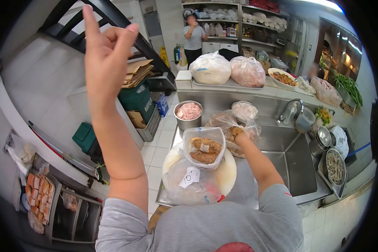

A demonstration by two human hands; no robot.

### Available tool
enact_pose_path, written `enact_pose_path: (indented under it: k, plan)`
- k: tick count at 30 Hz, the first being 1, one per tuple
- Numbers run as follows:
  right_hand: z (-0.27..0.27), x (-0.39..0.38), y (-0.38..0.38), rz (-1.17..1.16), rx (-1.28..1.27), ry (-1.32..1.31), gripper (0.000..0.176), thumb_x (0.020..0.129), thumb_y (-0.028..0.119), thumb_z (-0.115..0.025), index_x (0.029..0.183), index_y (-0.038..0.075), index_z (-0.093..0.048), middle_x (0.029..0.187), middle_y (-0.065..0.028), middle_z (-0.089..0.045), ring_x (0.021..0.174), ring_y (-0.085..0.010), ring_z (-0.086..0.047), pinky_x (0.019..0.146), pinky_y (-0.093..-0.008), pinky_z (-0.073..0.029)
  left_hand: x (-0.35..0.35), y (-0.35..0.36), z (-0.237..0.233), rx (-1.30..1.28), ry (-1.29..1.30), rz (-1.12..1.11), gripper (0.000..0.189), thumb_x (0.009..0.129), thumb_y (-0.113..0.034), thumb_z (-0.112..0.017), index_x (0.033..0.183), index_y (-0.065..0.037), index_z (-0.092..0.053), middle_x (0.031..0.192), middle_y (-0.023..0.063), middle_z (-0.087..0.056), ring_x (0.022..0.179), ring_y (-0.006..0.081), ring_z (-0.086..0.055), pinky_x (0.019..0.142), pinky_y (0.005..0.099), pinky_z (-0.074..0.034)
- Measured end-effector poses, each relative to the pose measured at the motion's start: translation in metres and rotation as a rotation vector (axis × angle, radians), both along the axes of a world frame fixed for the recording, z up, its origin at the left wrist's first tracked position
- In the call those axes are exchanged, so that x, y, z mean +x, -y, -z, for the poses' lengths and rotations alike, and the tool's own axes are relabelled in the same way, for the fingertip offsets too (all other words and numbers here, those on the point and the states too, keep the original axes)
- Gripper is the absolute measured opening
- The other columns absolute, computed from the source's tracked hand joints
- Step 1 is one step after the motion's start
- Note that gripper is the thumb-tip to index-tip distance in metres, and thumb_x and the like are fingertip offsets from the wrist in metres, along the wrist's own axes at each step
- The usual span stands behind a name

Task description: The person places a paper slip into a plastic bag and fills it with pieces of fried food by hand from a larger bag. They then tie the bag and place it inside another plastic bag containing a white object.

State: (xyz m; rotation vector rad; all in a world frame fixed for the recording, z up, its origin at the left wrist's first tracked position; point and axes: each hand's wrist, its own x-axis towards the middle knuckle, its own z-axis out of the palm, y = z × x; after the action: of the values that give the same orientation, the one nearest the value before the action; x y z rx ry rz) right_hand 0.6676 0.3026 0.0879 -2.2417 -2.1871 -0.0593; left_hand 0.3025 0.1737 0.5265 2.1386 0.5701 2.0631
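Observation:
My left hand (109, 50) is raised high at the upper left, index finger stretched up and thumb apart, holding nothing. My right hand (236, 135) reaches into a clear plastic bag (250, 132) of brown food beside the sink; its fingers are hidden by the bag and food. In front stands an open clear bag (204, 147) with brown meat pieces and a small paper in it. It rests by a round whitish board (227, 176). Nearer me lies a clear plastic bag (176, 180) with a paper label (190, 177) reading 10 and another mark.
A metal pot (189, 122) of pink meat stands at the counter's left. To the right are the sink (294, 164), faucet (300, 103) and a tray of small food (335, 168). Large filled bags (210, 69) sit on the ledge; a person (193, 38) stands behind.

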Motion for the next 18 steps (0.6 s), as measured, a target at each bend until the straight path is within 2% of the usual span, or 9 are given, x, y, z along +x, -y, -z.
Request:
enact_pose_path:
  k: [4,6,8,9,10,12,15,16,18]
  plan:
    - [-0.004,-0.009,0.010,0.122,-0.001,-0.128,0.045,0.084,0.037,-0.054,0.118,0.008,-0.060,0.120,-0.0117,-0.059,0.112,-0.0246,-0.056,0.093,-0.0338,-0.043,-0.002,0.006,0.024,-0.034,-0.002,0.016,0.083,0.086,-0.010,-0.063,0.145,0.002,-0.006,0.068,-0.0024,-0.050,0.061,0.0028,-0.042,0.053,0.0185,-0.035]
    - [-0.025,-0.013,0.021,0.140,0.010,-0.198,0.037,0.083,0.030,-0.056,0.110,0.006,-0.064,0.113,-0.0141,-0.063,0.106,-0.0257,-0.059,0.090,-0.0345,-0.046,0.006,0.014,0.062,-0.150,-0.089,-0.052,0.079,0.086,-0.010,-0.063,0.145,0.000,-0.012,0.068,-0.0031,-0.049,0.060,0.0036,-0.042,0.054,0.0192,-0.036]
    - [-0.055,-0.017,0.029,0.139,-0.024,-0.205,0.031,0.081,0.024,-0.058,0.103,0.005,-0.067,0.107,-0.0159,-0.065,0.101,-0.0270,-0.062,0.086,-0.0357,-0.048,0.011,0.010,0.119,-0.343,-0.214,0.020,0.072,0.083,-0.013,-0.066,0.144,-0.006,-0.028,0.071,-0.0017,-0.051,0.063,0.0059,-0.046,0.057,0.0205,-0.041]
    - [-0.064,-0.018,0.030,0.135,-0.055,-0.195,0.028,0.080,0.021,-0.059,0.100,0.005,-0.068,0.105,-0.0166,-0.065,0.099,-0.0277,-0.063,0.084,-0.0364,-0.049,0.010,0.011,0.143,-0.501,-0.407,-0.040,0.066,0.081,-0.017,-0.069,0.140,-0.011,-0.038,0.078,0.0017,-0.054,0.067,0.0086,-0.050,0.059,0.0225,-0.045]
    - [-0.062,-0.017,0.023,0.146,0.031,-0.206,0.024,0.077,0.019,-0.061,0.094,0.004,-0.069,0.100,-0.0167,-0.067,0.093,-0.0286,-0.065,0.081,-0.0387,-0.050,0.011,0.008,0.171,-0.559,-0.551,-0.061,0.052,0.082,-0.025,-0.068,0.129,-0.012,-0.052,0.094,0.0067,-0.057,0.077,0.0159,-0.056,0.065,0.0283,-0.049]
    - [-0.076,-0.023,0.024,0.201,0.034,-0.265,0.024,0.076,0.019,-0.061,0.092,0.003,-0.069,0.100,-0.0171,-0.067,0.092,-0.0293,-0.065,0.079,-0.0400,-0.051,0.010,-0.002,0.224,-0.682,-0.694,0.001,0.041,0.082,-0.032,-0.066,0.117,-0.011,-0.061,0.116,0.0175,-0.053,0.102,0.0287,-0.056,0.083,0.0378,-0.047]
    - [-0.084,-0.025,0.012,0.193,0.046,-0.296,0.022,0.074,0.016,-0.061,0.090,0.003,-0.070,0.098,-0.0186,-0.066,0.092,-0.0317,-0.064,0.079,-0.0413,-0.051,0.015,-0.008,0.286,-0.771,-0.730,-0.045,0.039,0.082,-0.038,-0.065,0.110,-0.012,-0.065,0.127,0.0273,-0.045,0.122,0.0404,-0.042,0.098,0.0440,-0.037]
    - [-0.085,-0.024,0.008,0.176,0.050,-0.295,0.020,0.074,0.014,-0.061,0.089,0.004,-0.070,0.098,-0.0193,-0.066,0.093,-0.0326,-0.064,0.079,-0.0416,-0.050,0.016,-0.009,0.295,-0.824,-0.690,0.000,0.039,0.081,-0.039,-0.065,0.111,-0.015,-0.065,0.132,0.0348,-0.037,0.127,0.0460,-0.035,0.103,0.0456,-0.032]
    - [-0.082,-0.028,0.001,0.135,-0.021,-0.274,0.025,0.075,0.020,-0.060,0.091,0.003,-0.070,0.100,-0.0190,-0.066,0.094,-0.0313,-0.063,0.081,-0.0399,-0.050,0.021,-0.012,0.313,-0.767,-0.646,-0.121,0.039,0.081,-0.039,-0.065,0.113,-0.016,-0.065,0.134,0.0351,-0.034,0.126,0.0464,-0.034,0.103,0.0458,-0.032]
